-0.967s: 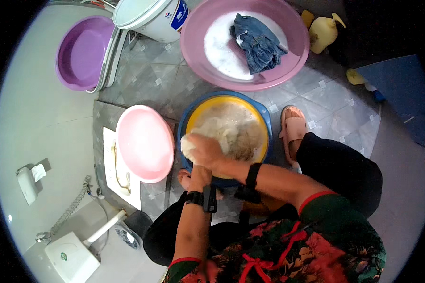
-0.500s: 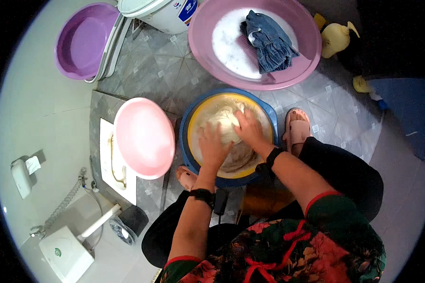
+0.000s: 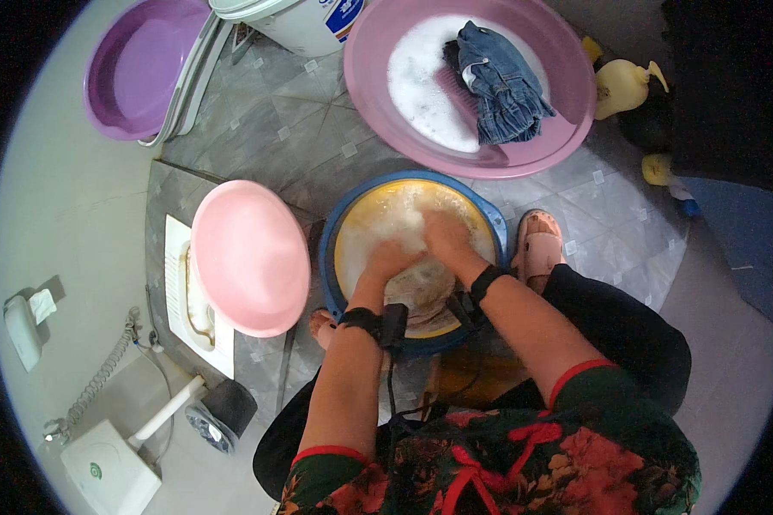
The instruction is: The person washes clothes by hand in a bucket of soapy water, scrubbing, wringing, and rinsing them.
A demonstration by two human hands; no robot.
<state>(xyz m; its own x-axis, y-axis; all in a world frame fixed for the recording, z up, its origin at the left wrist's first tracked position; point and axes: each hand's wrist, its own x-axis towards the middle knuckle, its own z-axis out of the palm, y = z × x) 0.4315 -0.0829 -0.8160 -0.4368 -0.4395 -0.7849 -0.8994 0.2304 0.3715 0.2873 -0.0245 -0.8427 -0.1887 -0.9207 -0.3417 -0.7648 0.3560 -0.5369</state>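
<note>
Both hands point(image 3: 448, 237) dip into cloudy water point(image 3: 376, 227) in a yellow basin point(image 3: 361, 206); whether open or closed, unclear.

A second ago, our left hand point(image 3: 393, 256) and right hand point(image 3: 446, 235) held pale cloth at the left edge of the yellow basin point(image 3: 352, 209). Now they dip into its cloudy water point(image 3: 376, 225), nearer the middle.

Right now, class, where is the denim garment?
In the head view, the denim garment lies right of centre near the top, in the large mauve basin beside white suds, beyond the right hand.
</note>
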